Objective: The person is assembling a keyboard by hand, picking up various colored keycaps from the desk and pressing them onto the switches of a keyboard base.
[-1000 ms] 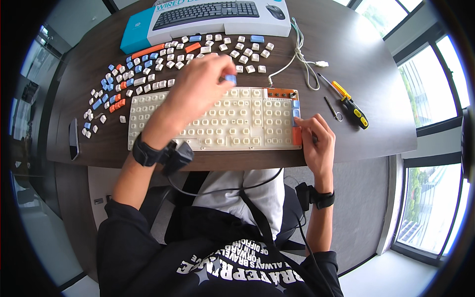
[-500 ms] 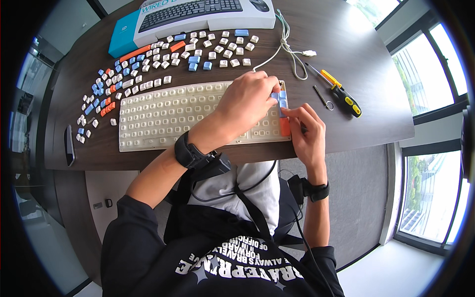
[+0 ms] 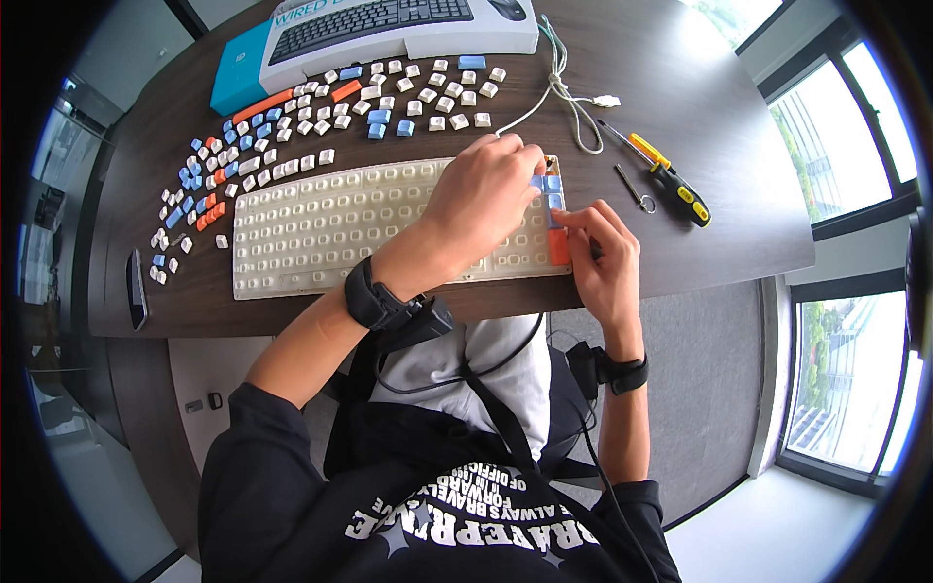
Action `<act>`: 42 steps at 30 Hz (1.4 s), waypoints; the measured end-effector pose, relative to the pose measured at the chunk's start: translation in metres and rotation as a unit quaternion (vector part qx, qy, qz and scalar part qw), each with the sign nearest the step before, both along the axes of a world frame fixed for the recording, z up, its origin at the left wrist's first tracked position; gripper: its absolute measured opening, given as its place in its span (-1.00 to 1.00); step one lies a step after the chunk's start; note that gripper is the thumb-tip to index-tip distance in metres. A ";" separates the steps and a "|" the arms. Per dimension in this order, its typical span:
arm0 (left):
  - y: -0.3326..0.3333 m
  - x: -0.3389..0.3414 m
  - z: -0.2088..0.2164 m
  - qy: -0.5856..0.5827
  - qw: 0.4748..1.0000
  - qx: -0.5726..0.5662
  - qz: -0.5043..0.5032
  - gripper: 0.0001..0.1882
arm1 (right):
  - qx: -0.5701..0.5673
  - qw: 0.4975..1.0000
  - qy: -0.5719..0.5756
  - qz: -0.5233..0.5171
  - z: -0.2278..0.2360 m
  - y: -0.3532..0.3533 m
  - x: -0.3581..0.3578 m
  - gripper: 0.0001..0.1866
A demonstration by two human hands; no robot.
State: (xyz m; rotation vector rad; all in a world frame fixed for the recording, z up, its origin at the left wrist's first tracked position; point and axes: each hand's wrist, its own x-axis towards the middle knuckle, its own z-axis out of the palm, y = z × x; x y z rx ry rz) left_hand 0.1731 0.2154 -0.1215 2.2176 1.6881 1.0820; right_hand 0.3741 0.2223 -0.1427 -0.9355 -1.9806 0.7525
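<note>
A white keyboard (image 3: pixel 340 228) lies near the table's front edge, most of its key positions bare. Its right end carries a few blue keycaps (image 3: pixel 554 184) and an orange keycap (image 3: pixel 559 247). My left hand (image 3: pixel 486 194) reaches over that end with curled fingers, the fingertips closed about a blue keycap (image 3: pixel 536 182) near the top. At the right edge, my right hand (image 3: pixel 604 255) rests with bent fingers, its index fingertip against the lower blue keycap beside the orange one. The palm side and the thumb's contact are partly hidden.
Many loose white, blue and orange keycaps (image 3: pixel 377 117) lie behind and left of the keyboard. A keyboard box (image 3: pixel 466 41) stands at the back. To the right are a bundled white cable (image 3: pixel 559 92), a screwdriver (image 3: pixel 671 183) and a small ringed rod (image 3: pixel 634 189). A phone (image 3: pixel 137 290) lies far left.
The whole view has shifted very slightly. Both hands stay at the keyboard's right end, with only tiny finger movement.
</note>
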 end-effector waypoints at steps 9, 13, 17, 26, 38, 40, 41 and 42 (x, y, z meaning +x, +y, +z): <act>0.006 -0.003 0.011 0.005 0.999 -0.035 -0.017 -0.86 | -0.001 1.000 -0.008 -0.004 0.003 -0.001 -0.002 -0.72; 0.006 -0.004 0.011 -0.063 0.995 -0.074 -0.027 -0.85 | 0.001 1.000 -0.004 -0.004 0.001 -0.002 -0.001 -0.73; 0.004 -0.002 0.008 -0.058 0.996 -0.061 -0.006 -0.84 | 0.006 1.000 -0.002 -0.003 -0.002 -0.001 -0.002 -0.74; 0.009 -0.006 -0.002 -0.027 0.999 -0.033 0.003 -0.89 | 0.003 1.000 -0.019 -0.008 0.004 0.000 -0.004 -0.77; -0.007 -0.081 0.034 0.012 0.995 -0.057 0.085 -0.88 | 0.012 1.000 -0.013 -0.002 0.004 -0.004 -0.003 -0.80; -0.005 -0.096 0.051 0.004 0.972 -0.173 0.156 -0.84 | 0.013 1.000 -0.018 -0.006 0.002 -0.002 0.001 -0.80; -0.005 -0.112 0.047 0.027 0.979 -0.134 0.154 -0.82 | 0.015 1.000 -0.017 -0.005 0.003 -0.003 -0.001 -0.79; -0.005 -0.125 0.037 0.097 0.977 -0.078 0.175 -0.80 | 0.015 1.000 -0.018 -0.005 0.003 -0.003 -0.001 -0.79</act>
